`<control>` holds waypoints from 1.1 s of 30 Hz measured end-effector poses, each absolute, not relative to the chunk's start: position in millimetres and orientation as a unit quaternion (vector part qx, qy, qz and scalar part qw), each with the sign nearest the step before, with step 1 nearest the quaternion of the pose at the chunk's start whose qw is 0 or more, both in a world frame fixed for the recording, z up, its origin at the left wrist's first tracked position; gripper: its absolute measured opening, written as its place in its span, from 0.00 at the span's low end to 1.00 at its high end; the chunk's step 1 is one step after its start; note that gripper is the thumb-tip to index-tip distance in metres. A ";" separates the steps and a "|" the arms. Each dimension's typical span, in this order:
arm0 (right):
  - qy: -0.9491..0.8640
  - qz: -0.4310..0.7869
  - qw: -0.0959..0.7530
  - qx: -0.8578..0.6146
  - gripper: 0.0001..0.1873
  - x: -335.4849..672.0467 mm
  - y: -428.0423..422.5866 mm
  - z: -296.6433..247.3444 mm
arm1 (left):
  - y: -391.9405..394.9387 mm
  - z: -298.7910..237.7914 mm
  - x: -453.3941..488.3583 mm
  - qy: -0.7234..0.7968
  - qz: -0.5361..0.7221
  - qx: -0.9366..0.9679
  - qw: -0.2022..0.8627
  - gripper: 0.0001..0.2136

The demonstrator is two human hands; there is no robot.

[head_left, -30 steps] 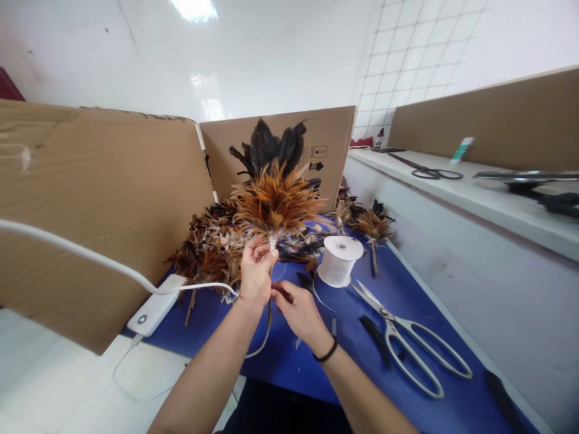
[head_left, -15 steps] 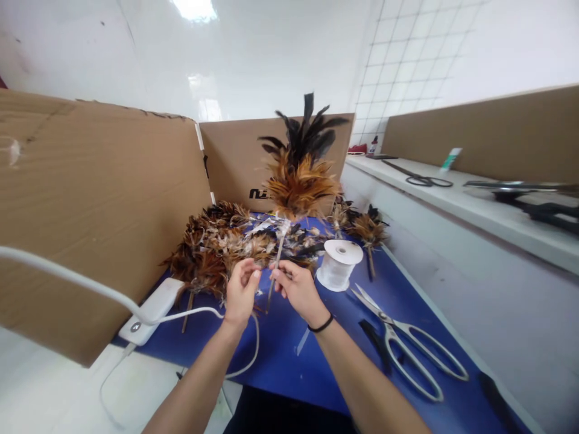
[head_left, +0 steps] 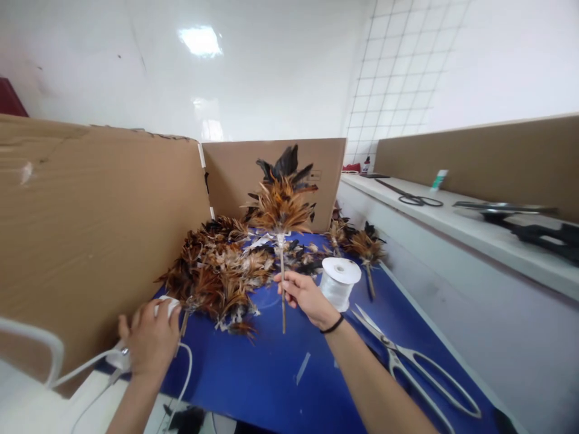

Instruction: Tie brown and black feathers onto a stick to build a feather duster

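In the head view my right hand pinches the thin stick handle of a small feather duster between thumb and fingers. The duster stands upright, with black feathers on top, brown ones below and a white wrap at the feather base. At the left, my left hand lies curved over a white box with cables, its fingers bent around the top. The hand hides most of the box. A white spool of ribbon stands just right of my right hand.
Brown feather bundles are heaped at the left and back of the blue table. Large scissors lie at the right. More feather pieces lie behind the spool. Cardboard panels border the left and back; a white ledge holds tools.
My left hand has moved left and down from beside the stick to the white box. My right hand still holds the duster, now lower in view and more upright. The thick white cable has shifted.
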State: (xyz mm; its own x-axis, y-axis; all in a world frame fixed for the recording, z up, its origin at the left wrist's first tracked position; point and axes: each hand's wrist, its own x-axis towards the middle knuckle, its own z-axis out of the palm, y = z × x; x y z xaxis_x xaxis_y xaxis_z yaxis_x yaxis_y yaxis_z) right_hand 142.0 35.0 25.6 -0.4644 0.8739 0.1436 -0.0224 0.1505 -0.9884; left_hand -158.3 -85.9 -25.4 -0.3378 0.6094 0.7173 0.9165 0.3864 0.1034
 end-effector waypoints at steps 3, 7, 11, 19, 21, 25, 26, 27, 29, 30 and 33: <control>-0.624 0.612 0.368 -0.316 0.13 145.3 39.0 15.2 | -92.6 -18.2 -169.0 -0.786 -0.269 -0.424 0.361 0.15; -0.573 0.692 0.340 -0.279 0.16 149.3 40.4 5.5 | -87.1 -8.8 -165.4 -0.768 -0.373 -0.395 0.340 0.16; -0.561 0.712 0.332 -0.260 0.16 155.8 41.3 -0.5 | -70.6 2.3 -149.4 -0.712 -0.546 -0.403 0.181 0.14; -0.603 0.652 0.343 -0.304 0.13 154.2 50.3 11.6 | -42.8 2.2 -117.3 -0.572 -0.754 -0.321 -0.028 0.12; -0.617 0.639 0.343 -0.306 0.13 143.8 56.0 17.7 | -50.1 -2.9 -113.8 -0.584 -0.728 -0.354 -0.056 0.11; -0.700 0.533 0.320 -0.350 0.10 116.9 83.1 29.0 | -79.8 -14.1 -112.9 -0.621 -0.611 -0.488 -0.053 0.07; -0.739 0.470 0.297 -0.380 0.10 110.4 94.1 31.9 | -88.0 -17.4 -114.6 -0.622 -0.583 -0.522 -0.020 0.06; -0.777 0.391 0.268 -0.414 0.11 104.4 106.6 34.9 | -95.9 -21.1 -117.0 -0.624 -0.558 -0.548 0.017 0.06; -0.823 0.252 0.210 -0.465 0.13 93.2 134.8 40.9 | -110.0 -29.8 -124.1 -0.629 -0.510 -0.583 0.070 0.06; -0.827 0.225 0.198 -0.476 0.13 87.9 149.8 43.6 | -116.1 -34.7 -128.4 -0.631 -0.491 -0.594 0.089 0.06; -0.831 0.147 0.154 -0.513 0.11 71.9 193.9 48.7 | -130.7 -50.3 -140.7 -0.637 -0.465 -0.603 0.123 0.08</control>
State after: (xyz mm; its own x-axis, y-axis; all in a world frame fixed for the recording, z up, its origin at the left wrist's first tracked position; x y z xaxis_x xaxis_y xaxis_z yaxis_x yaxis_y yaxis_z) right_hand 71.9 193.9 48.7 -0.4253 0.8989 0.1056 0.8078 0.4296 -0.4035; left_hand -140.7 -130.7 -50.3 -0.2434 0.6525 0.7176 0.8820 -0.1590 0.4437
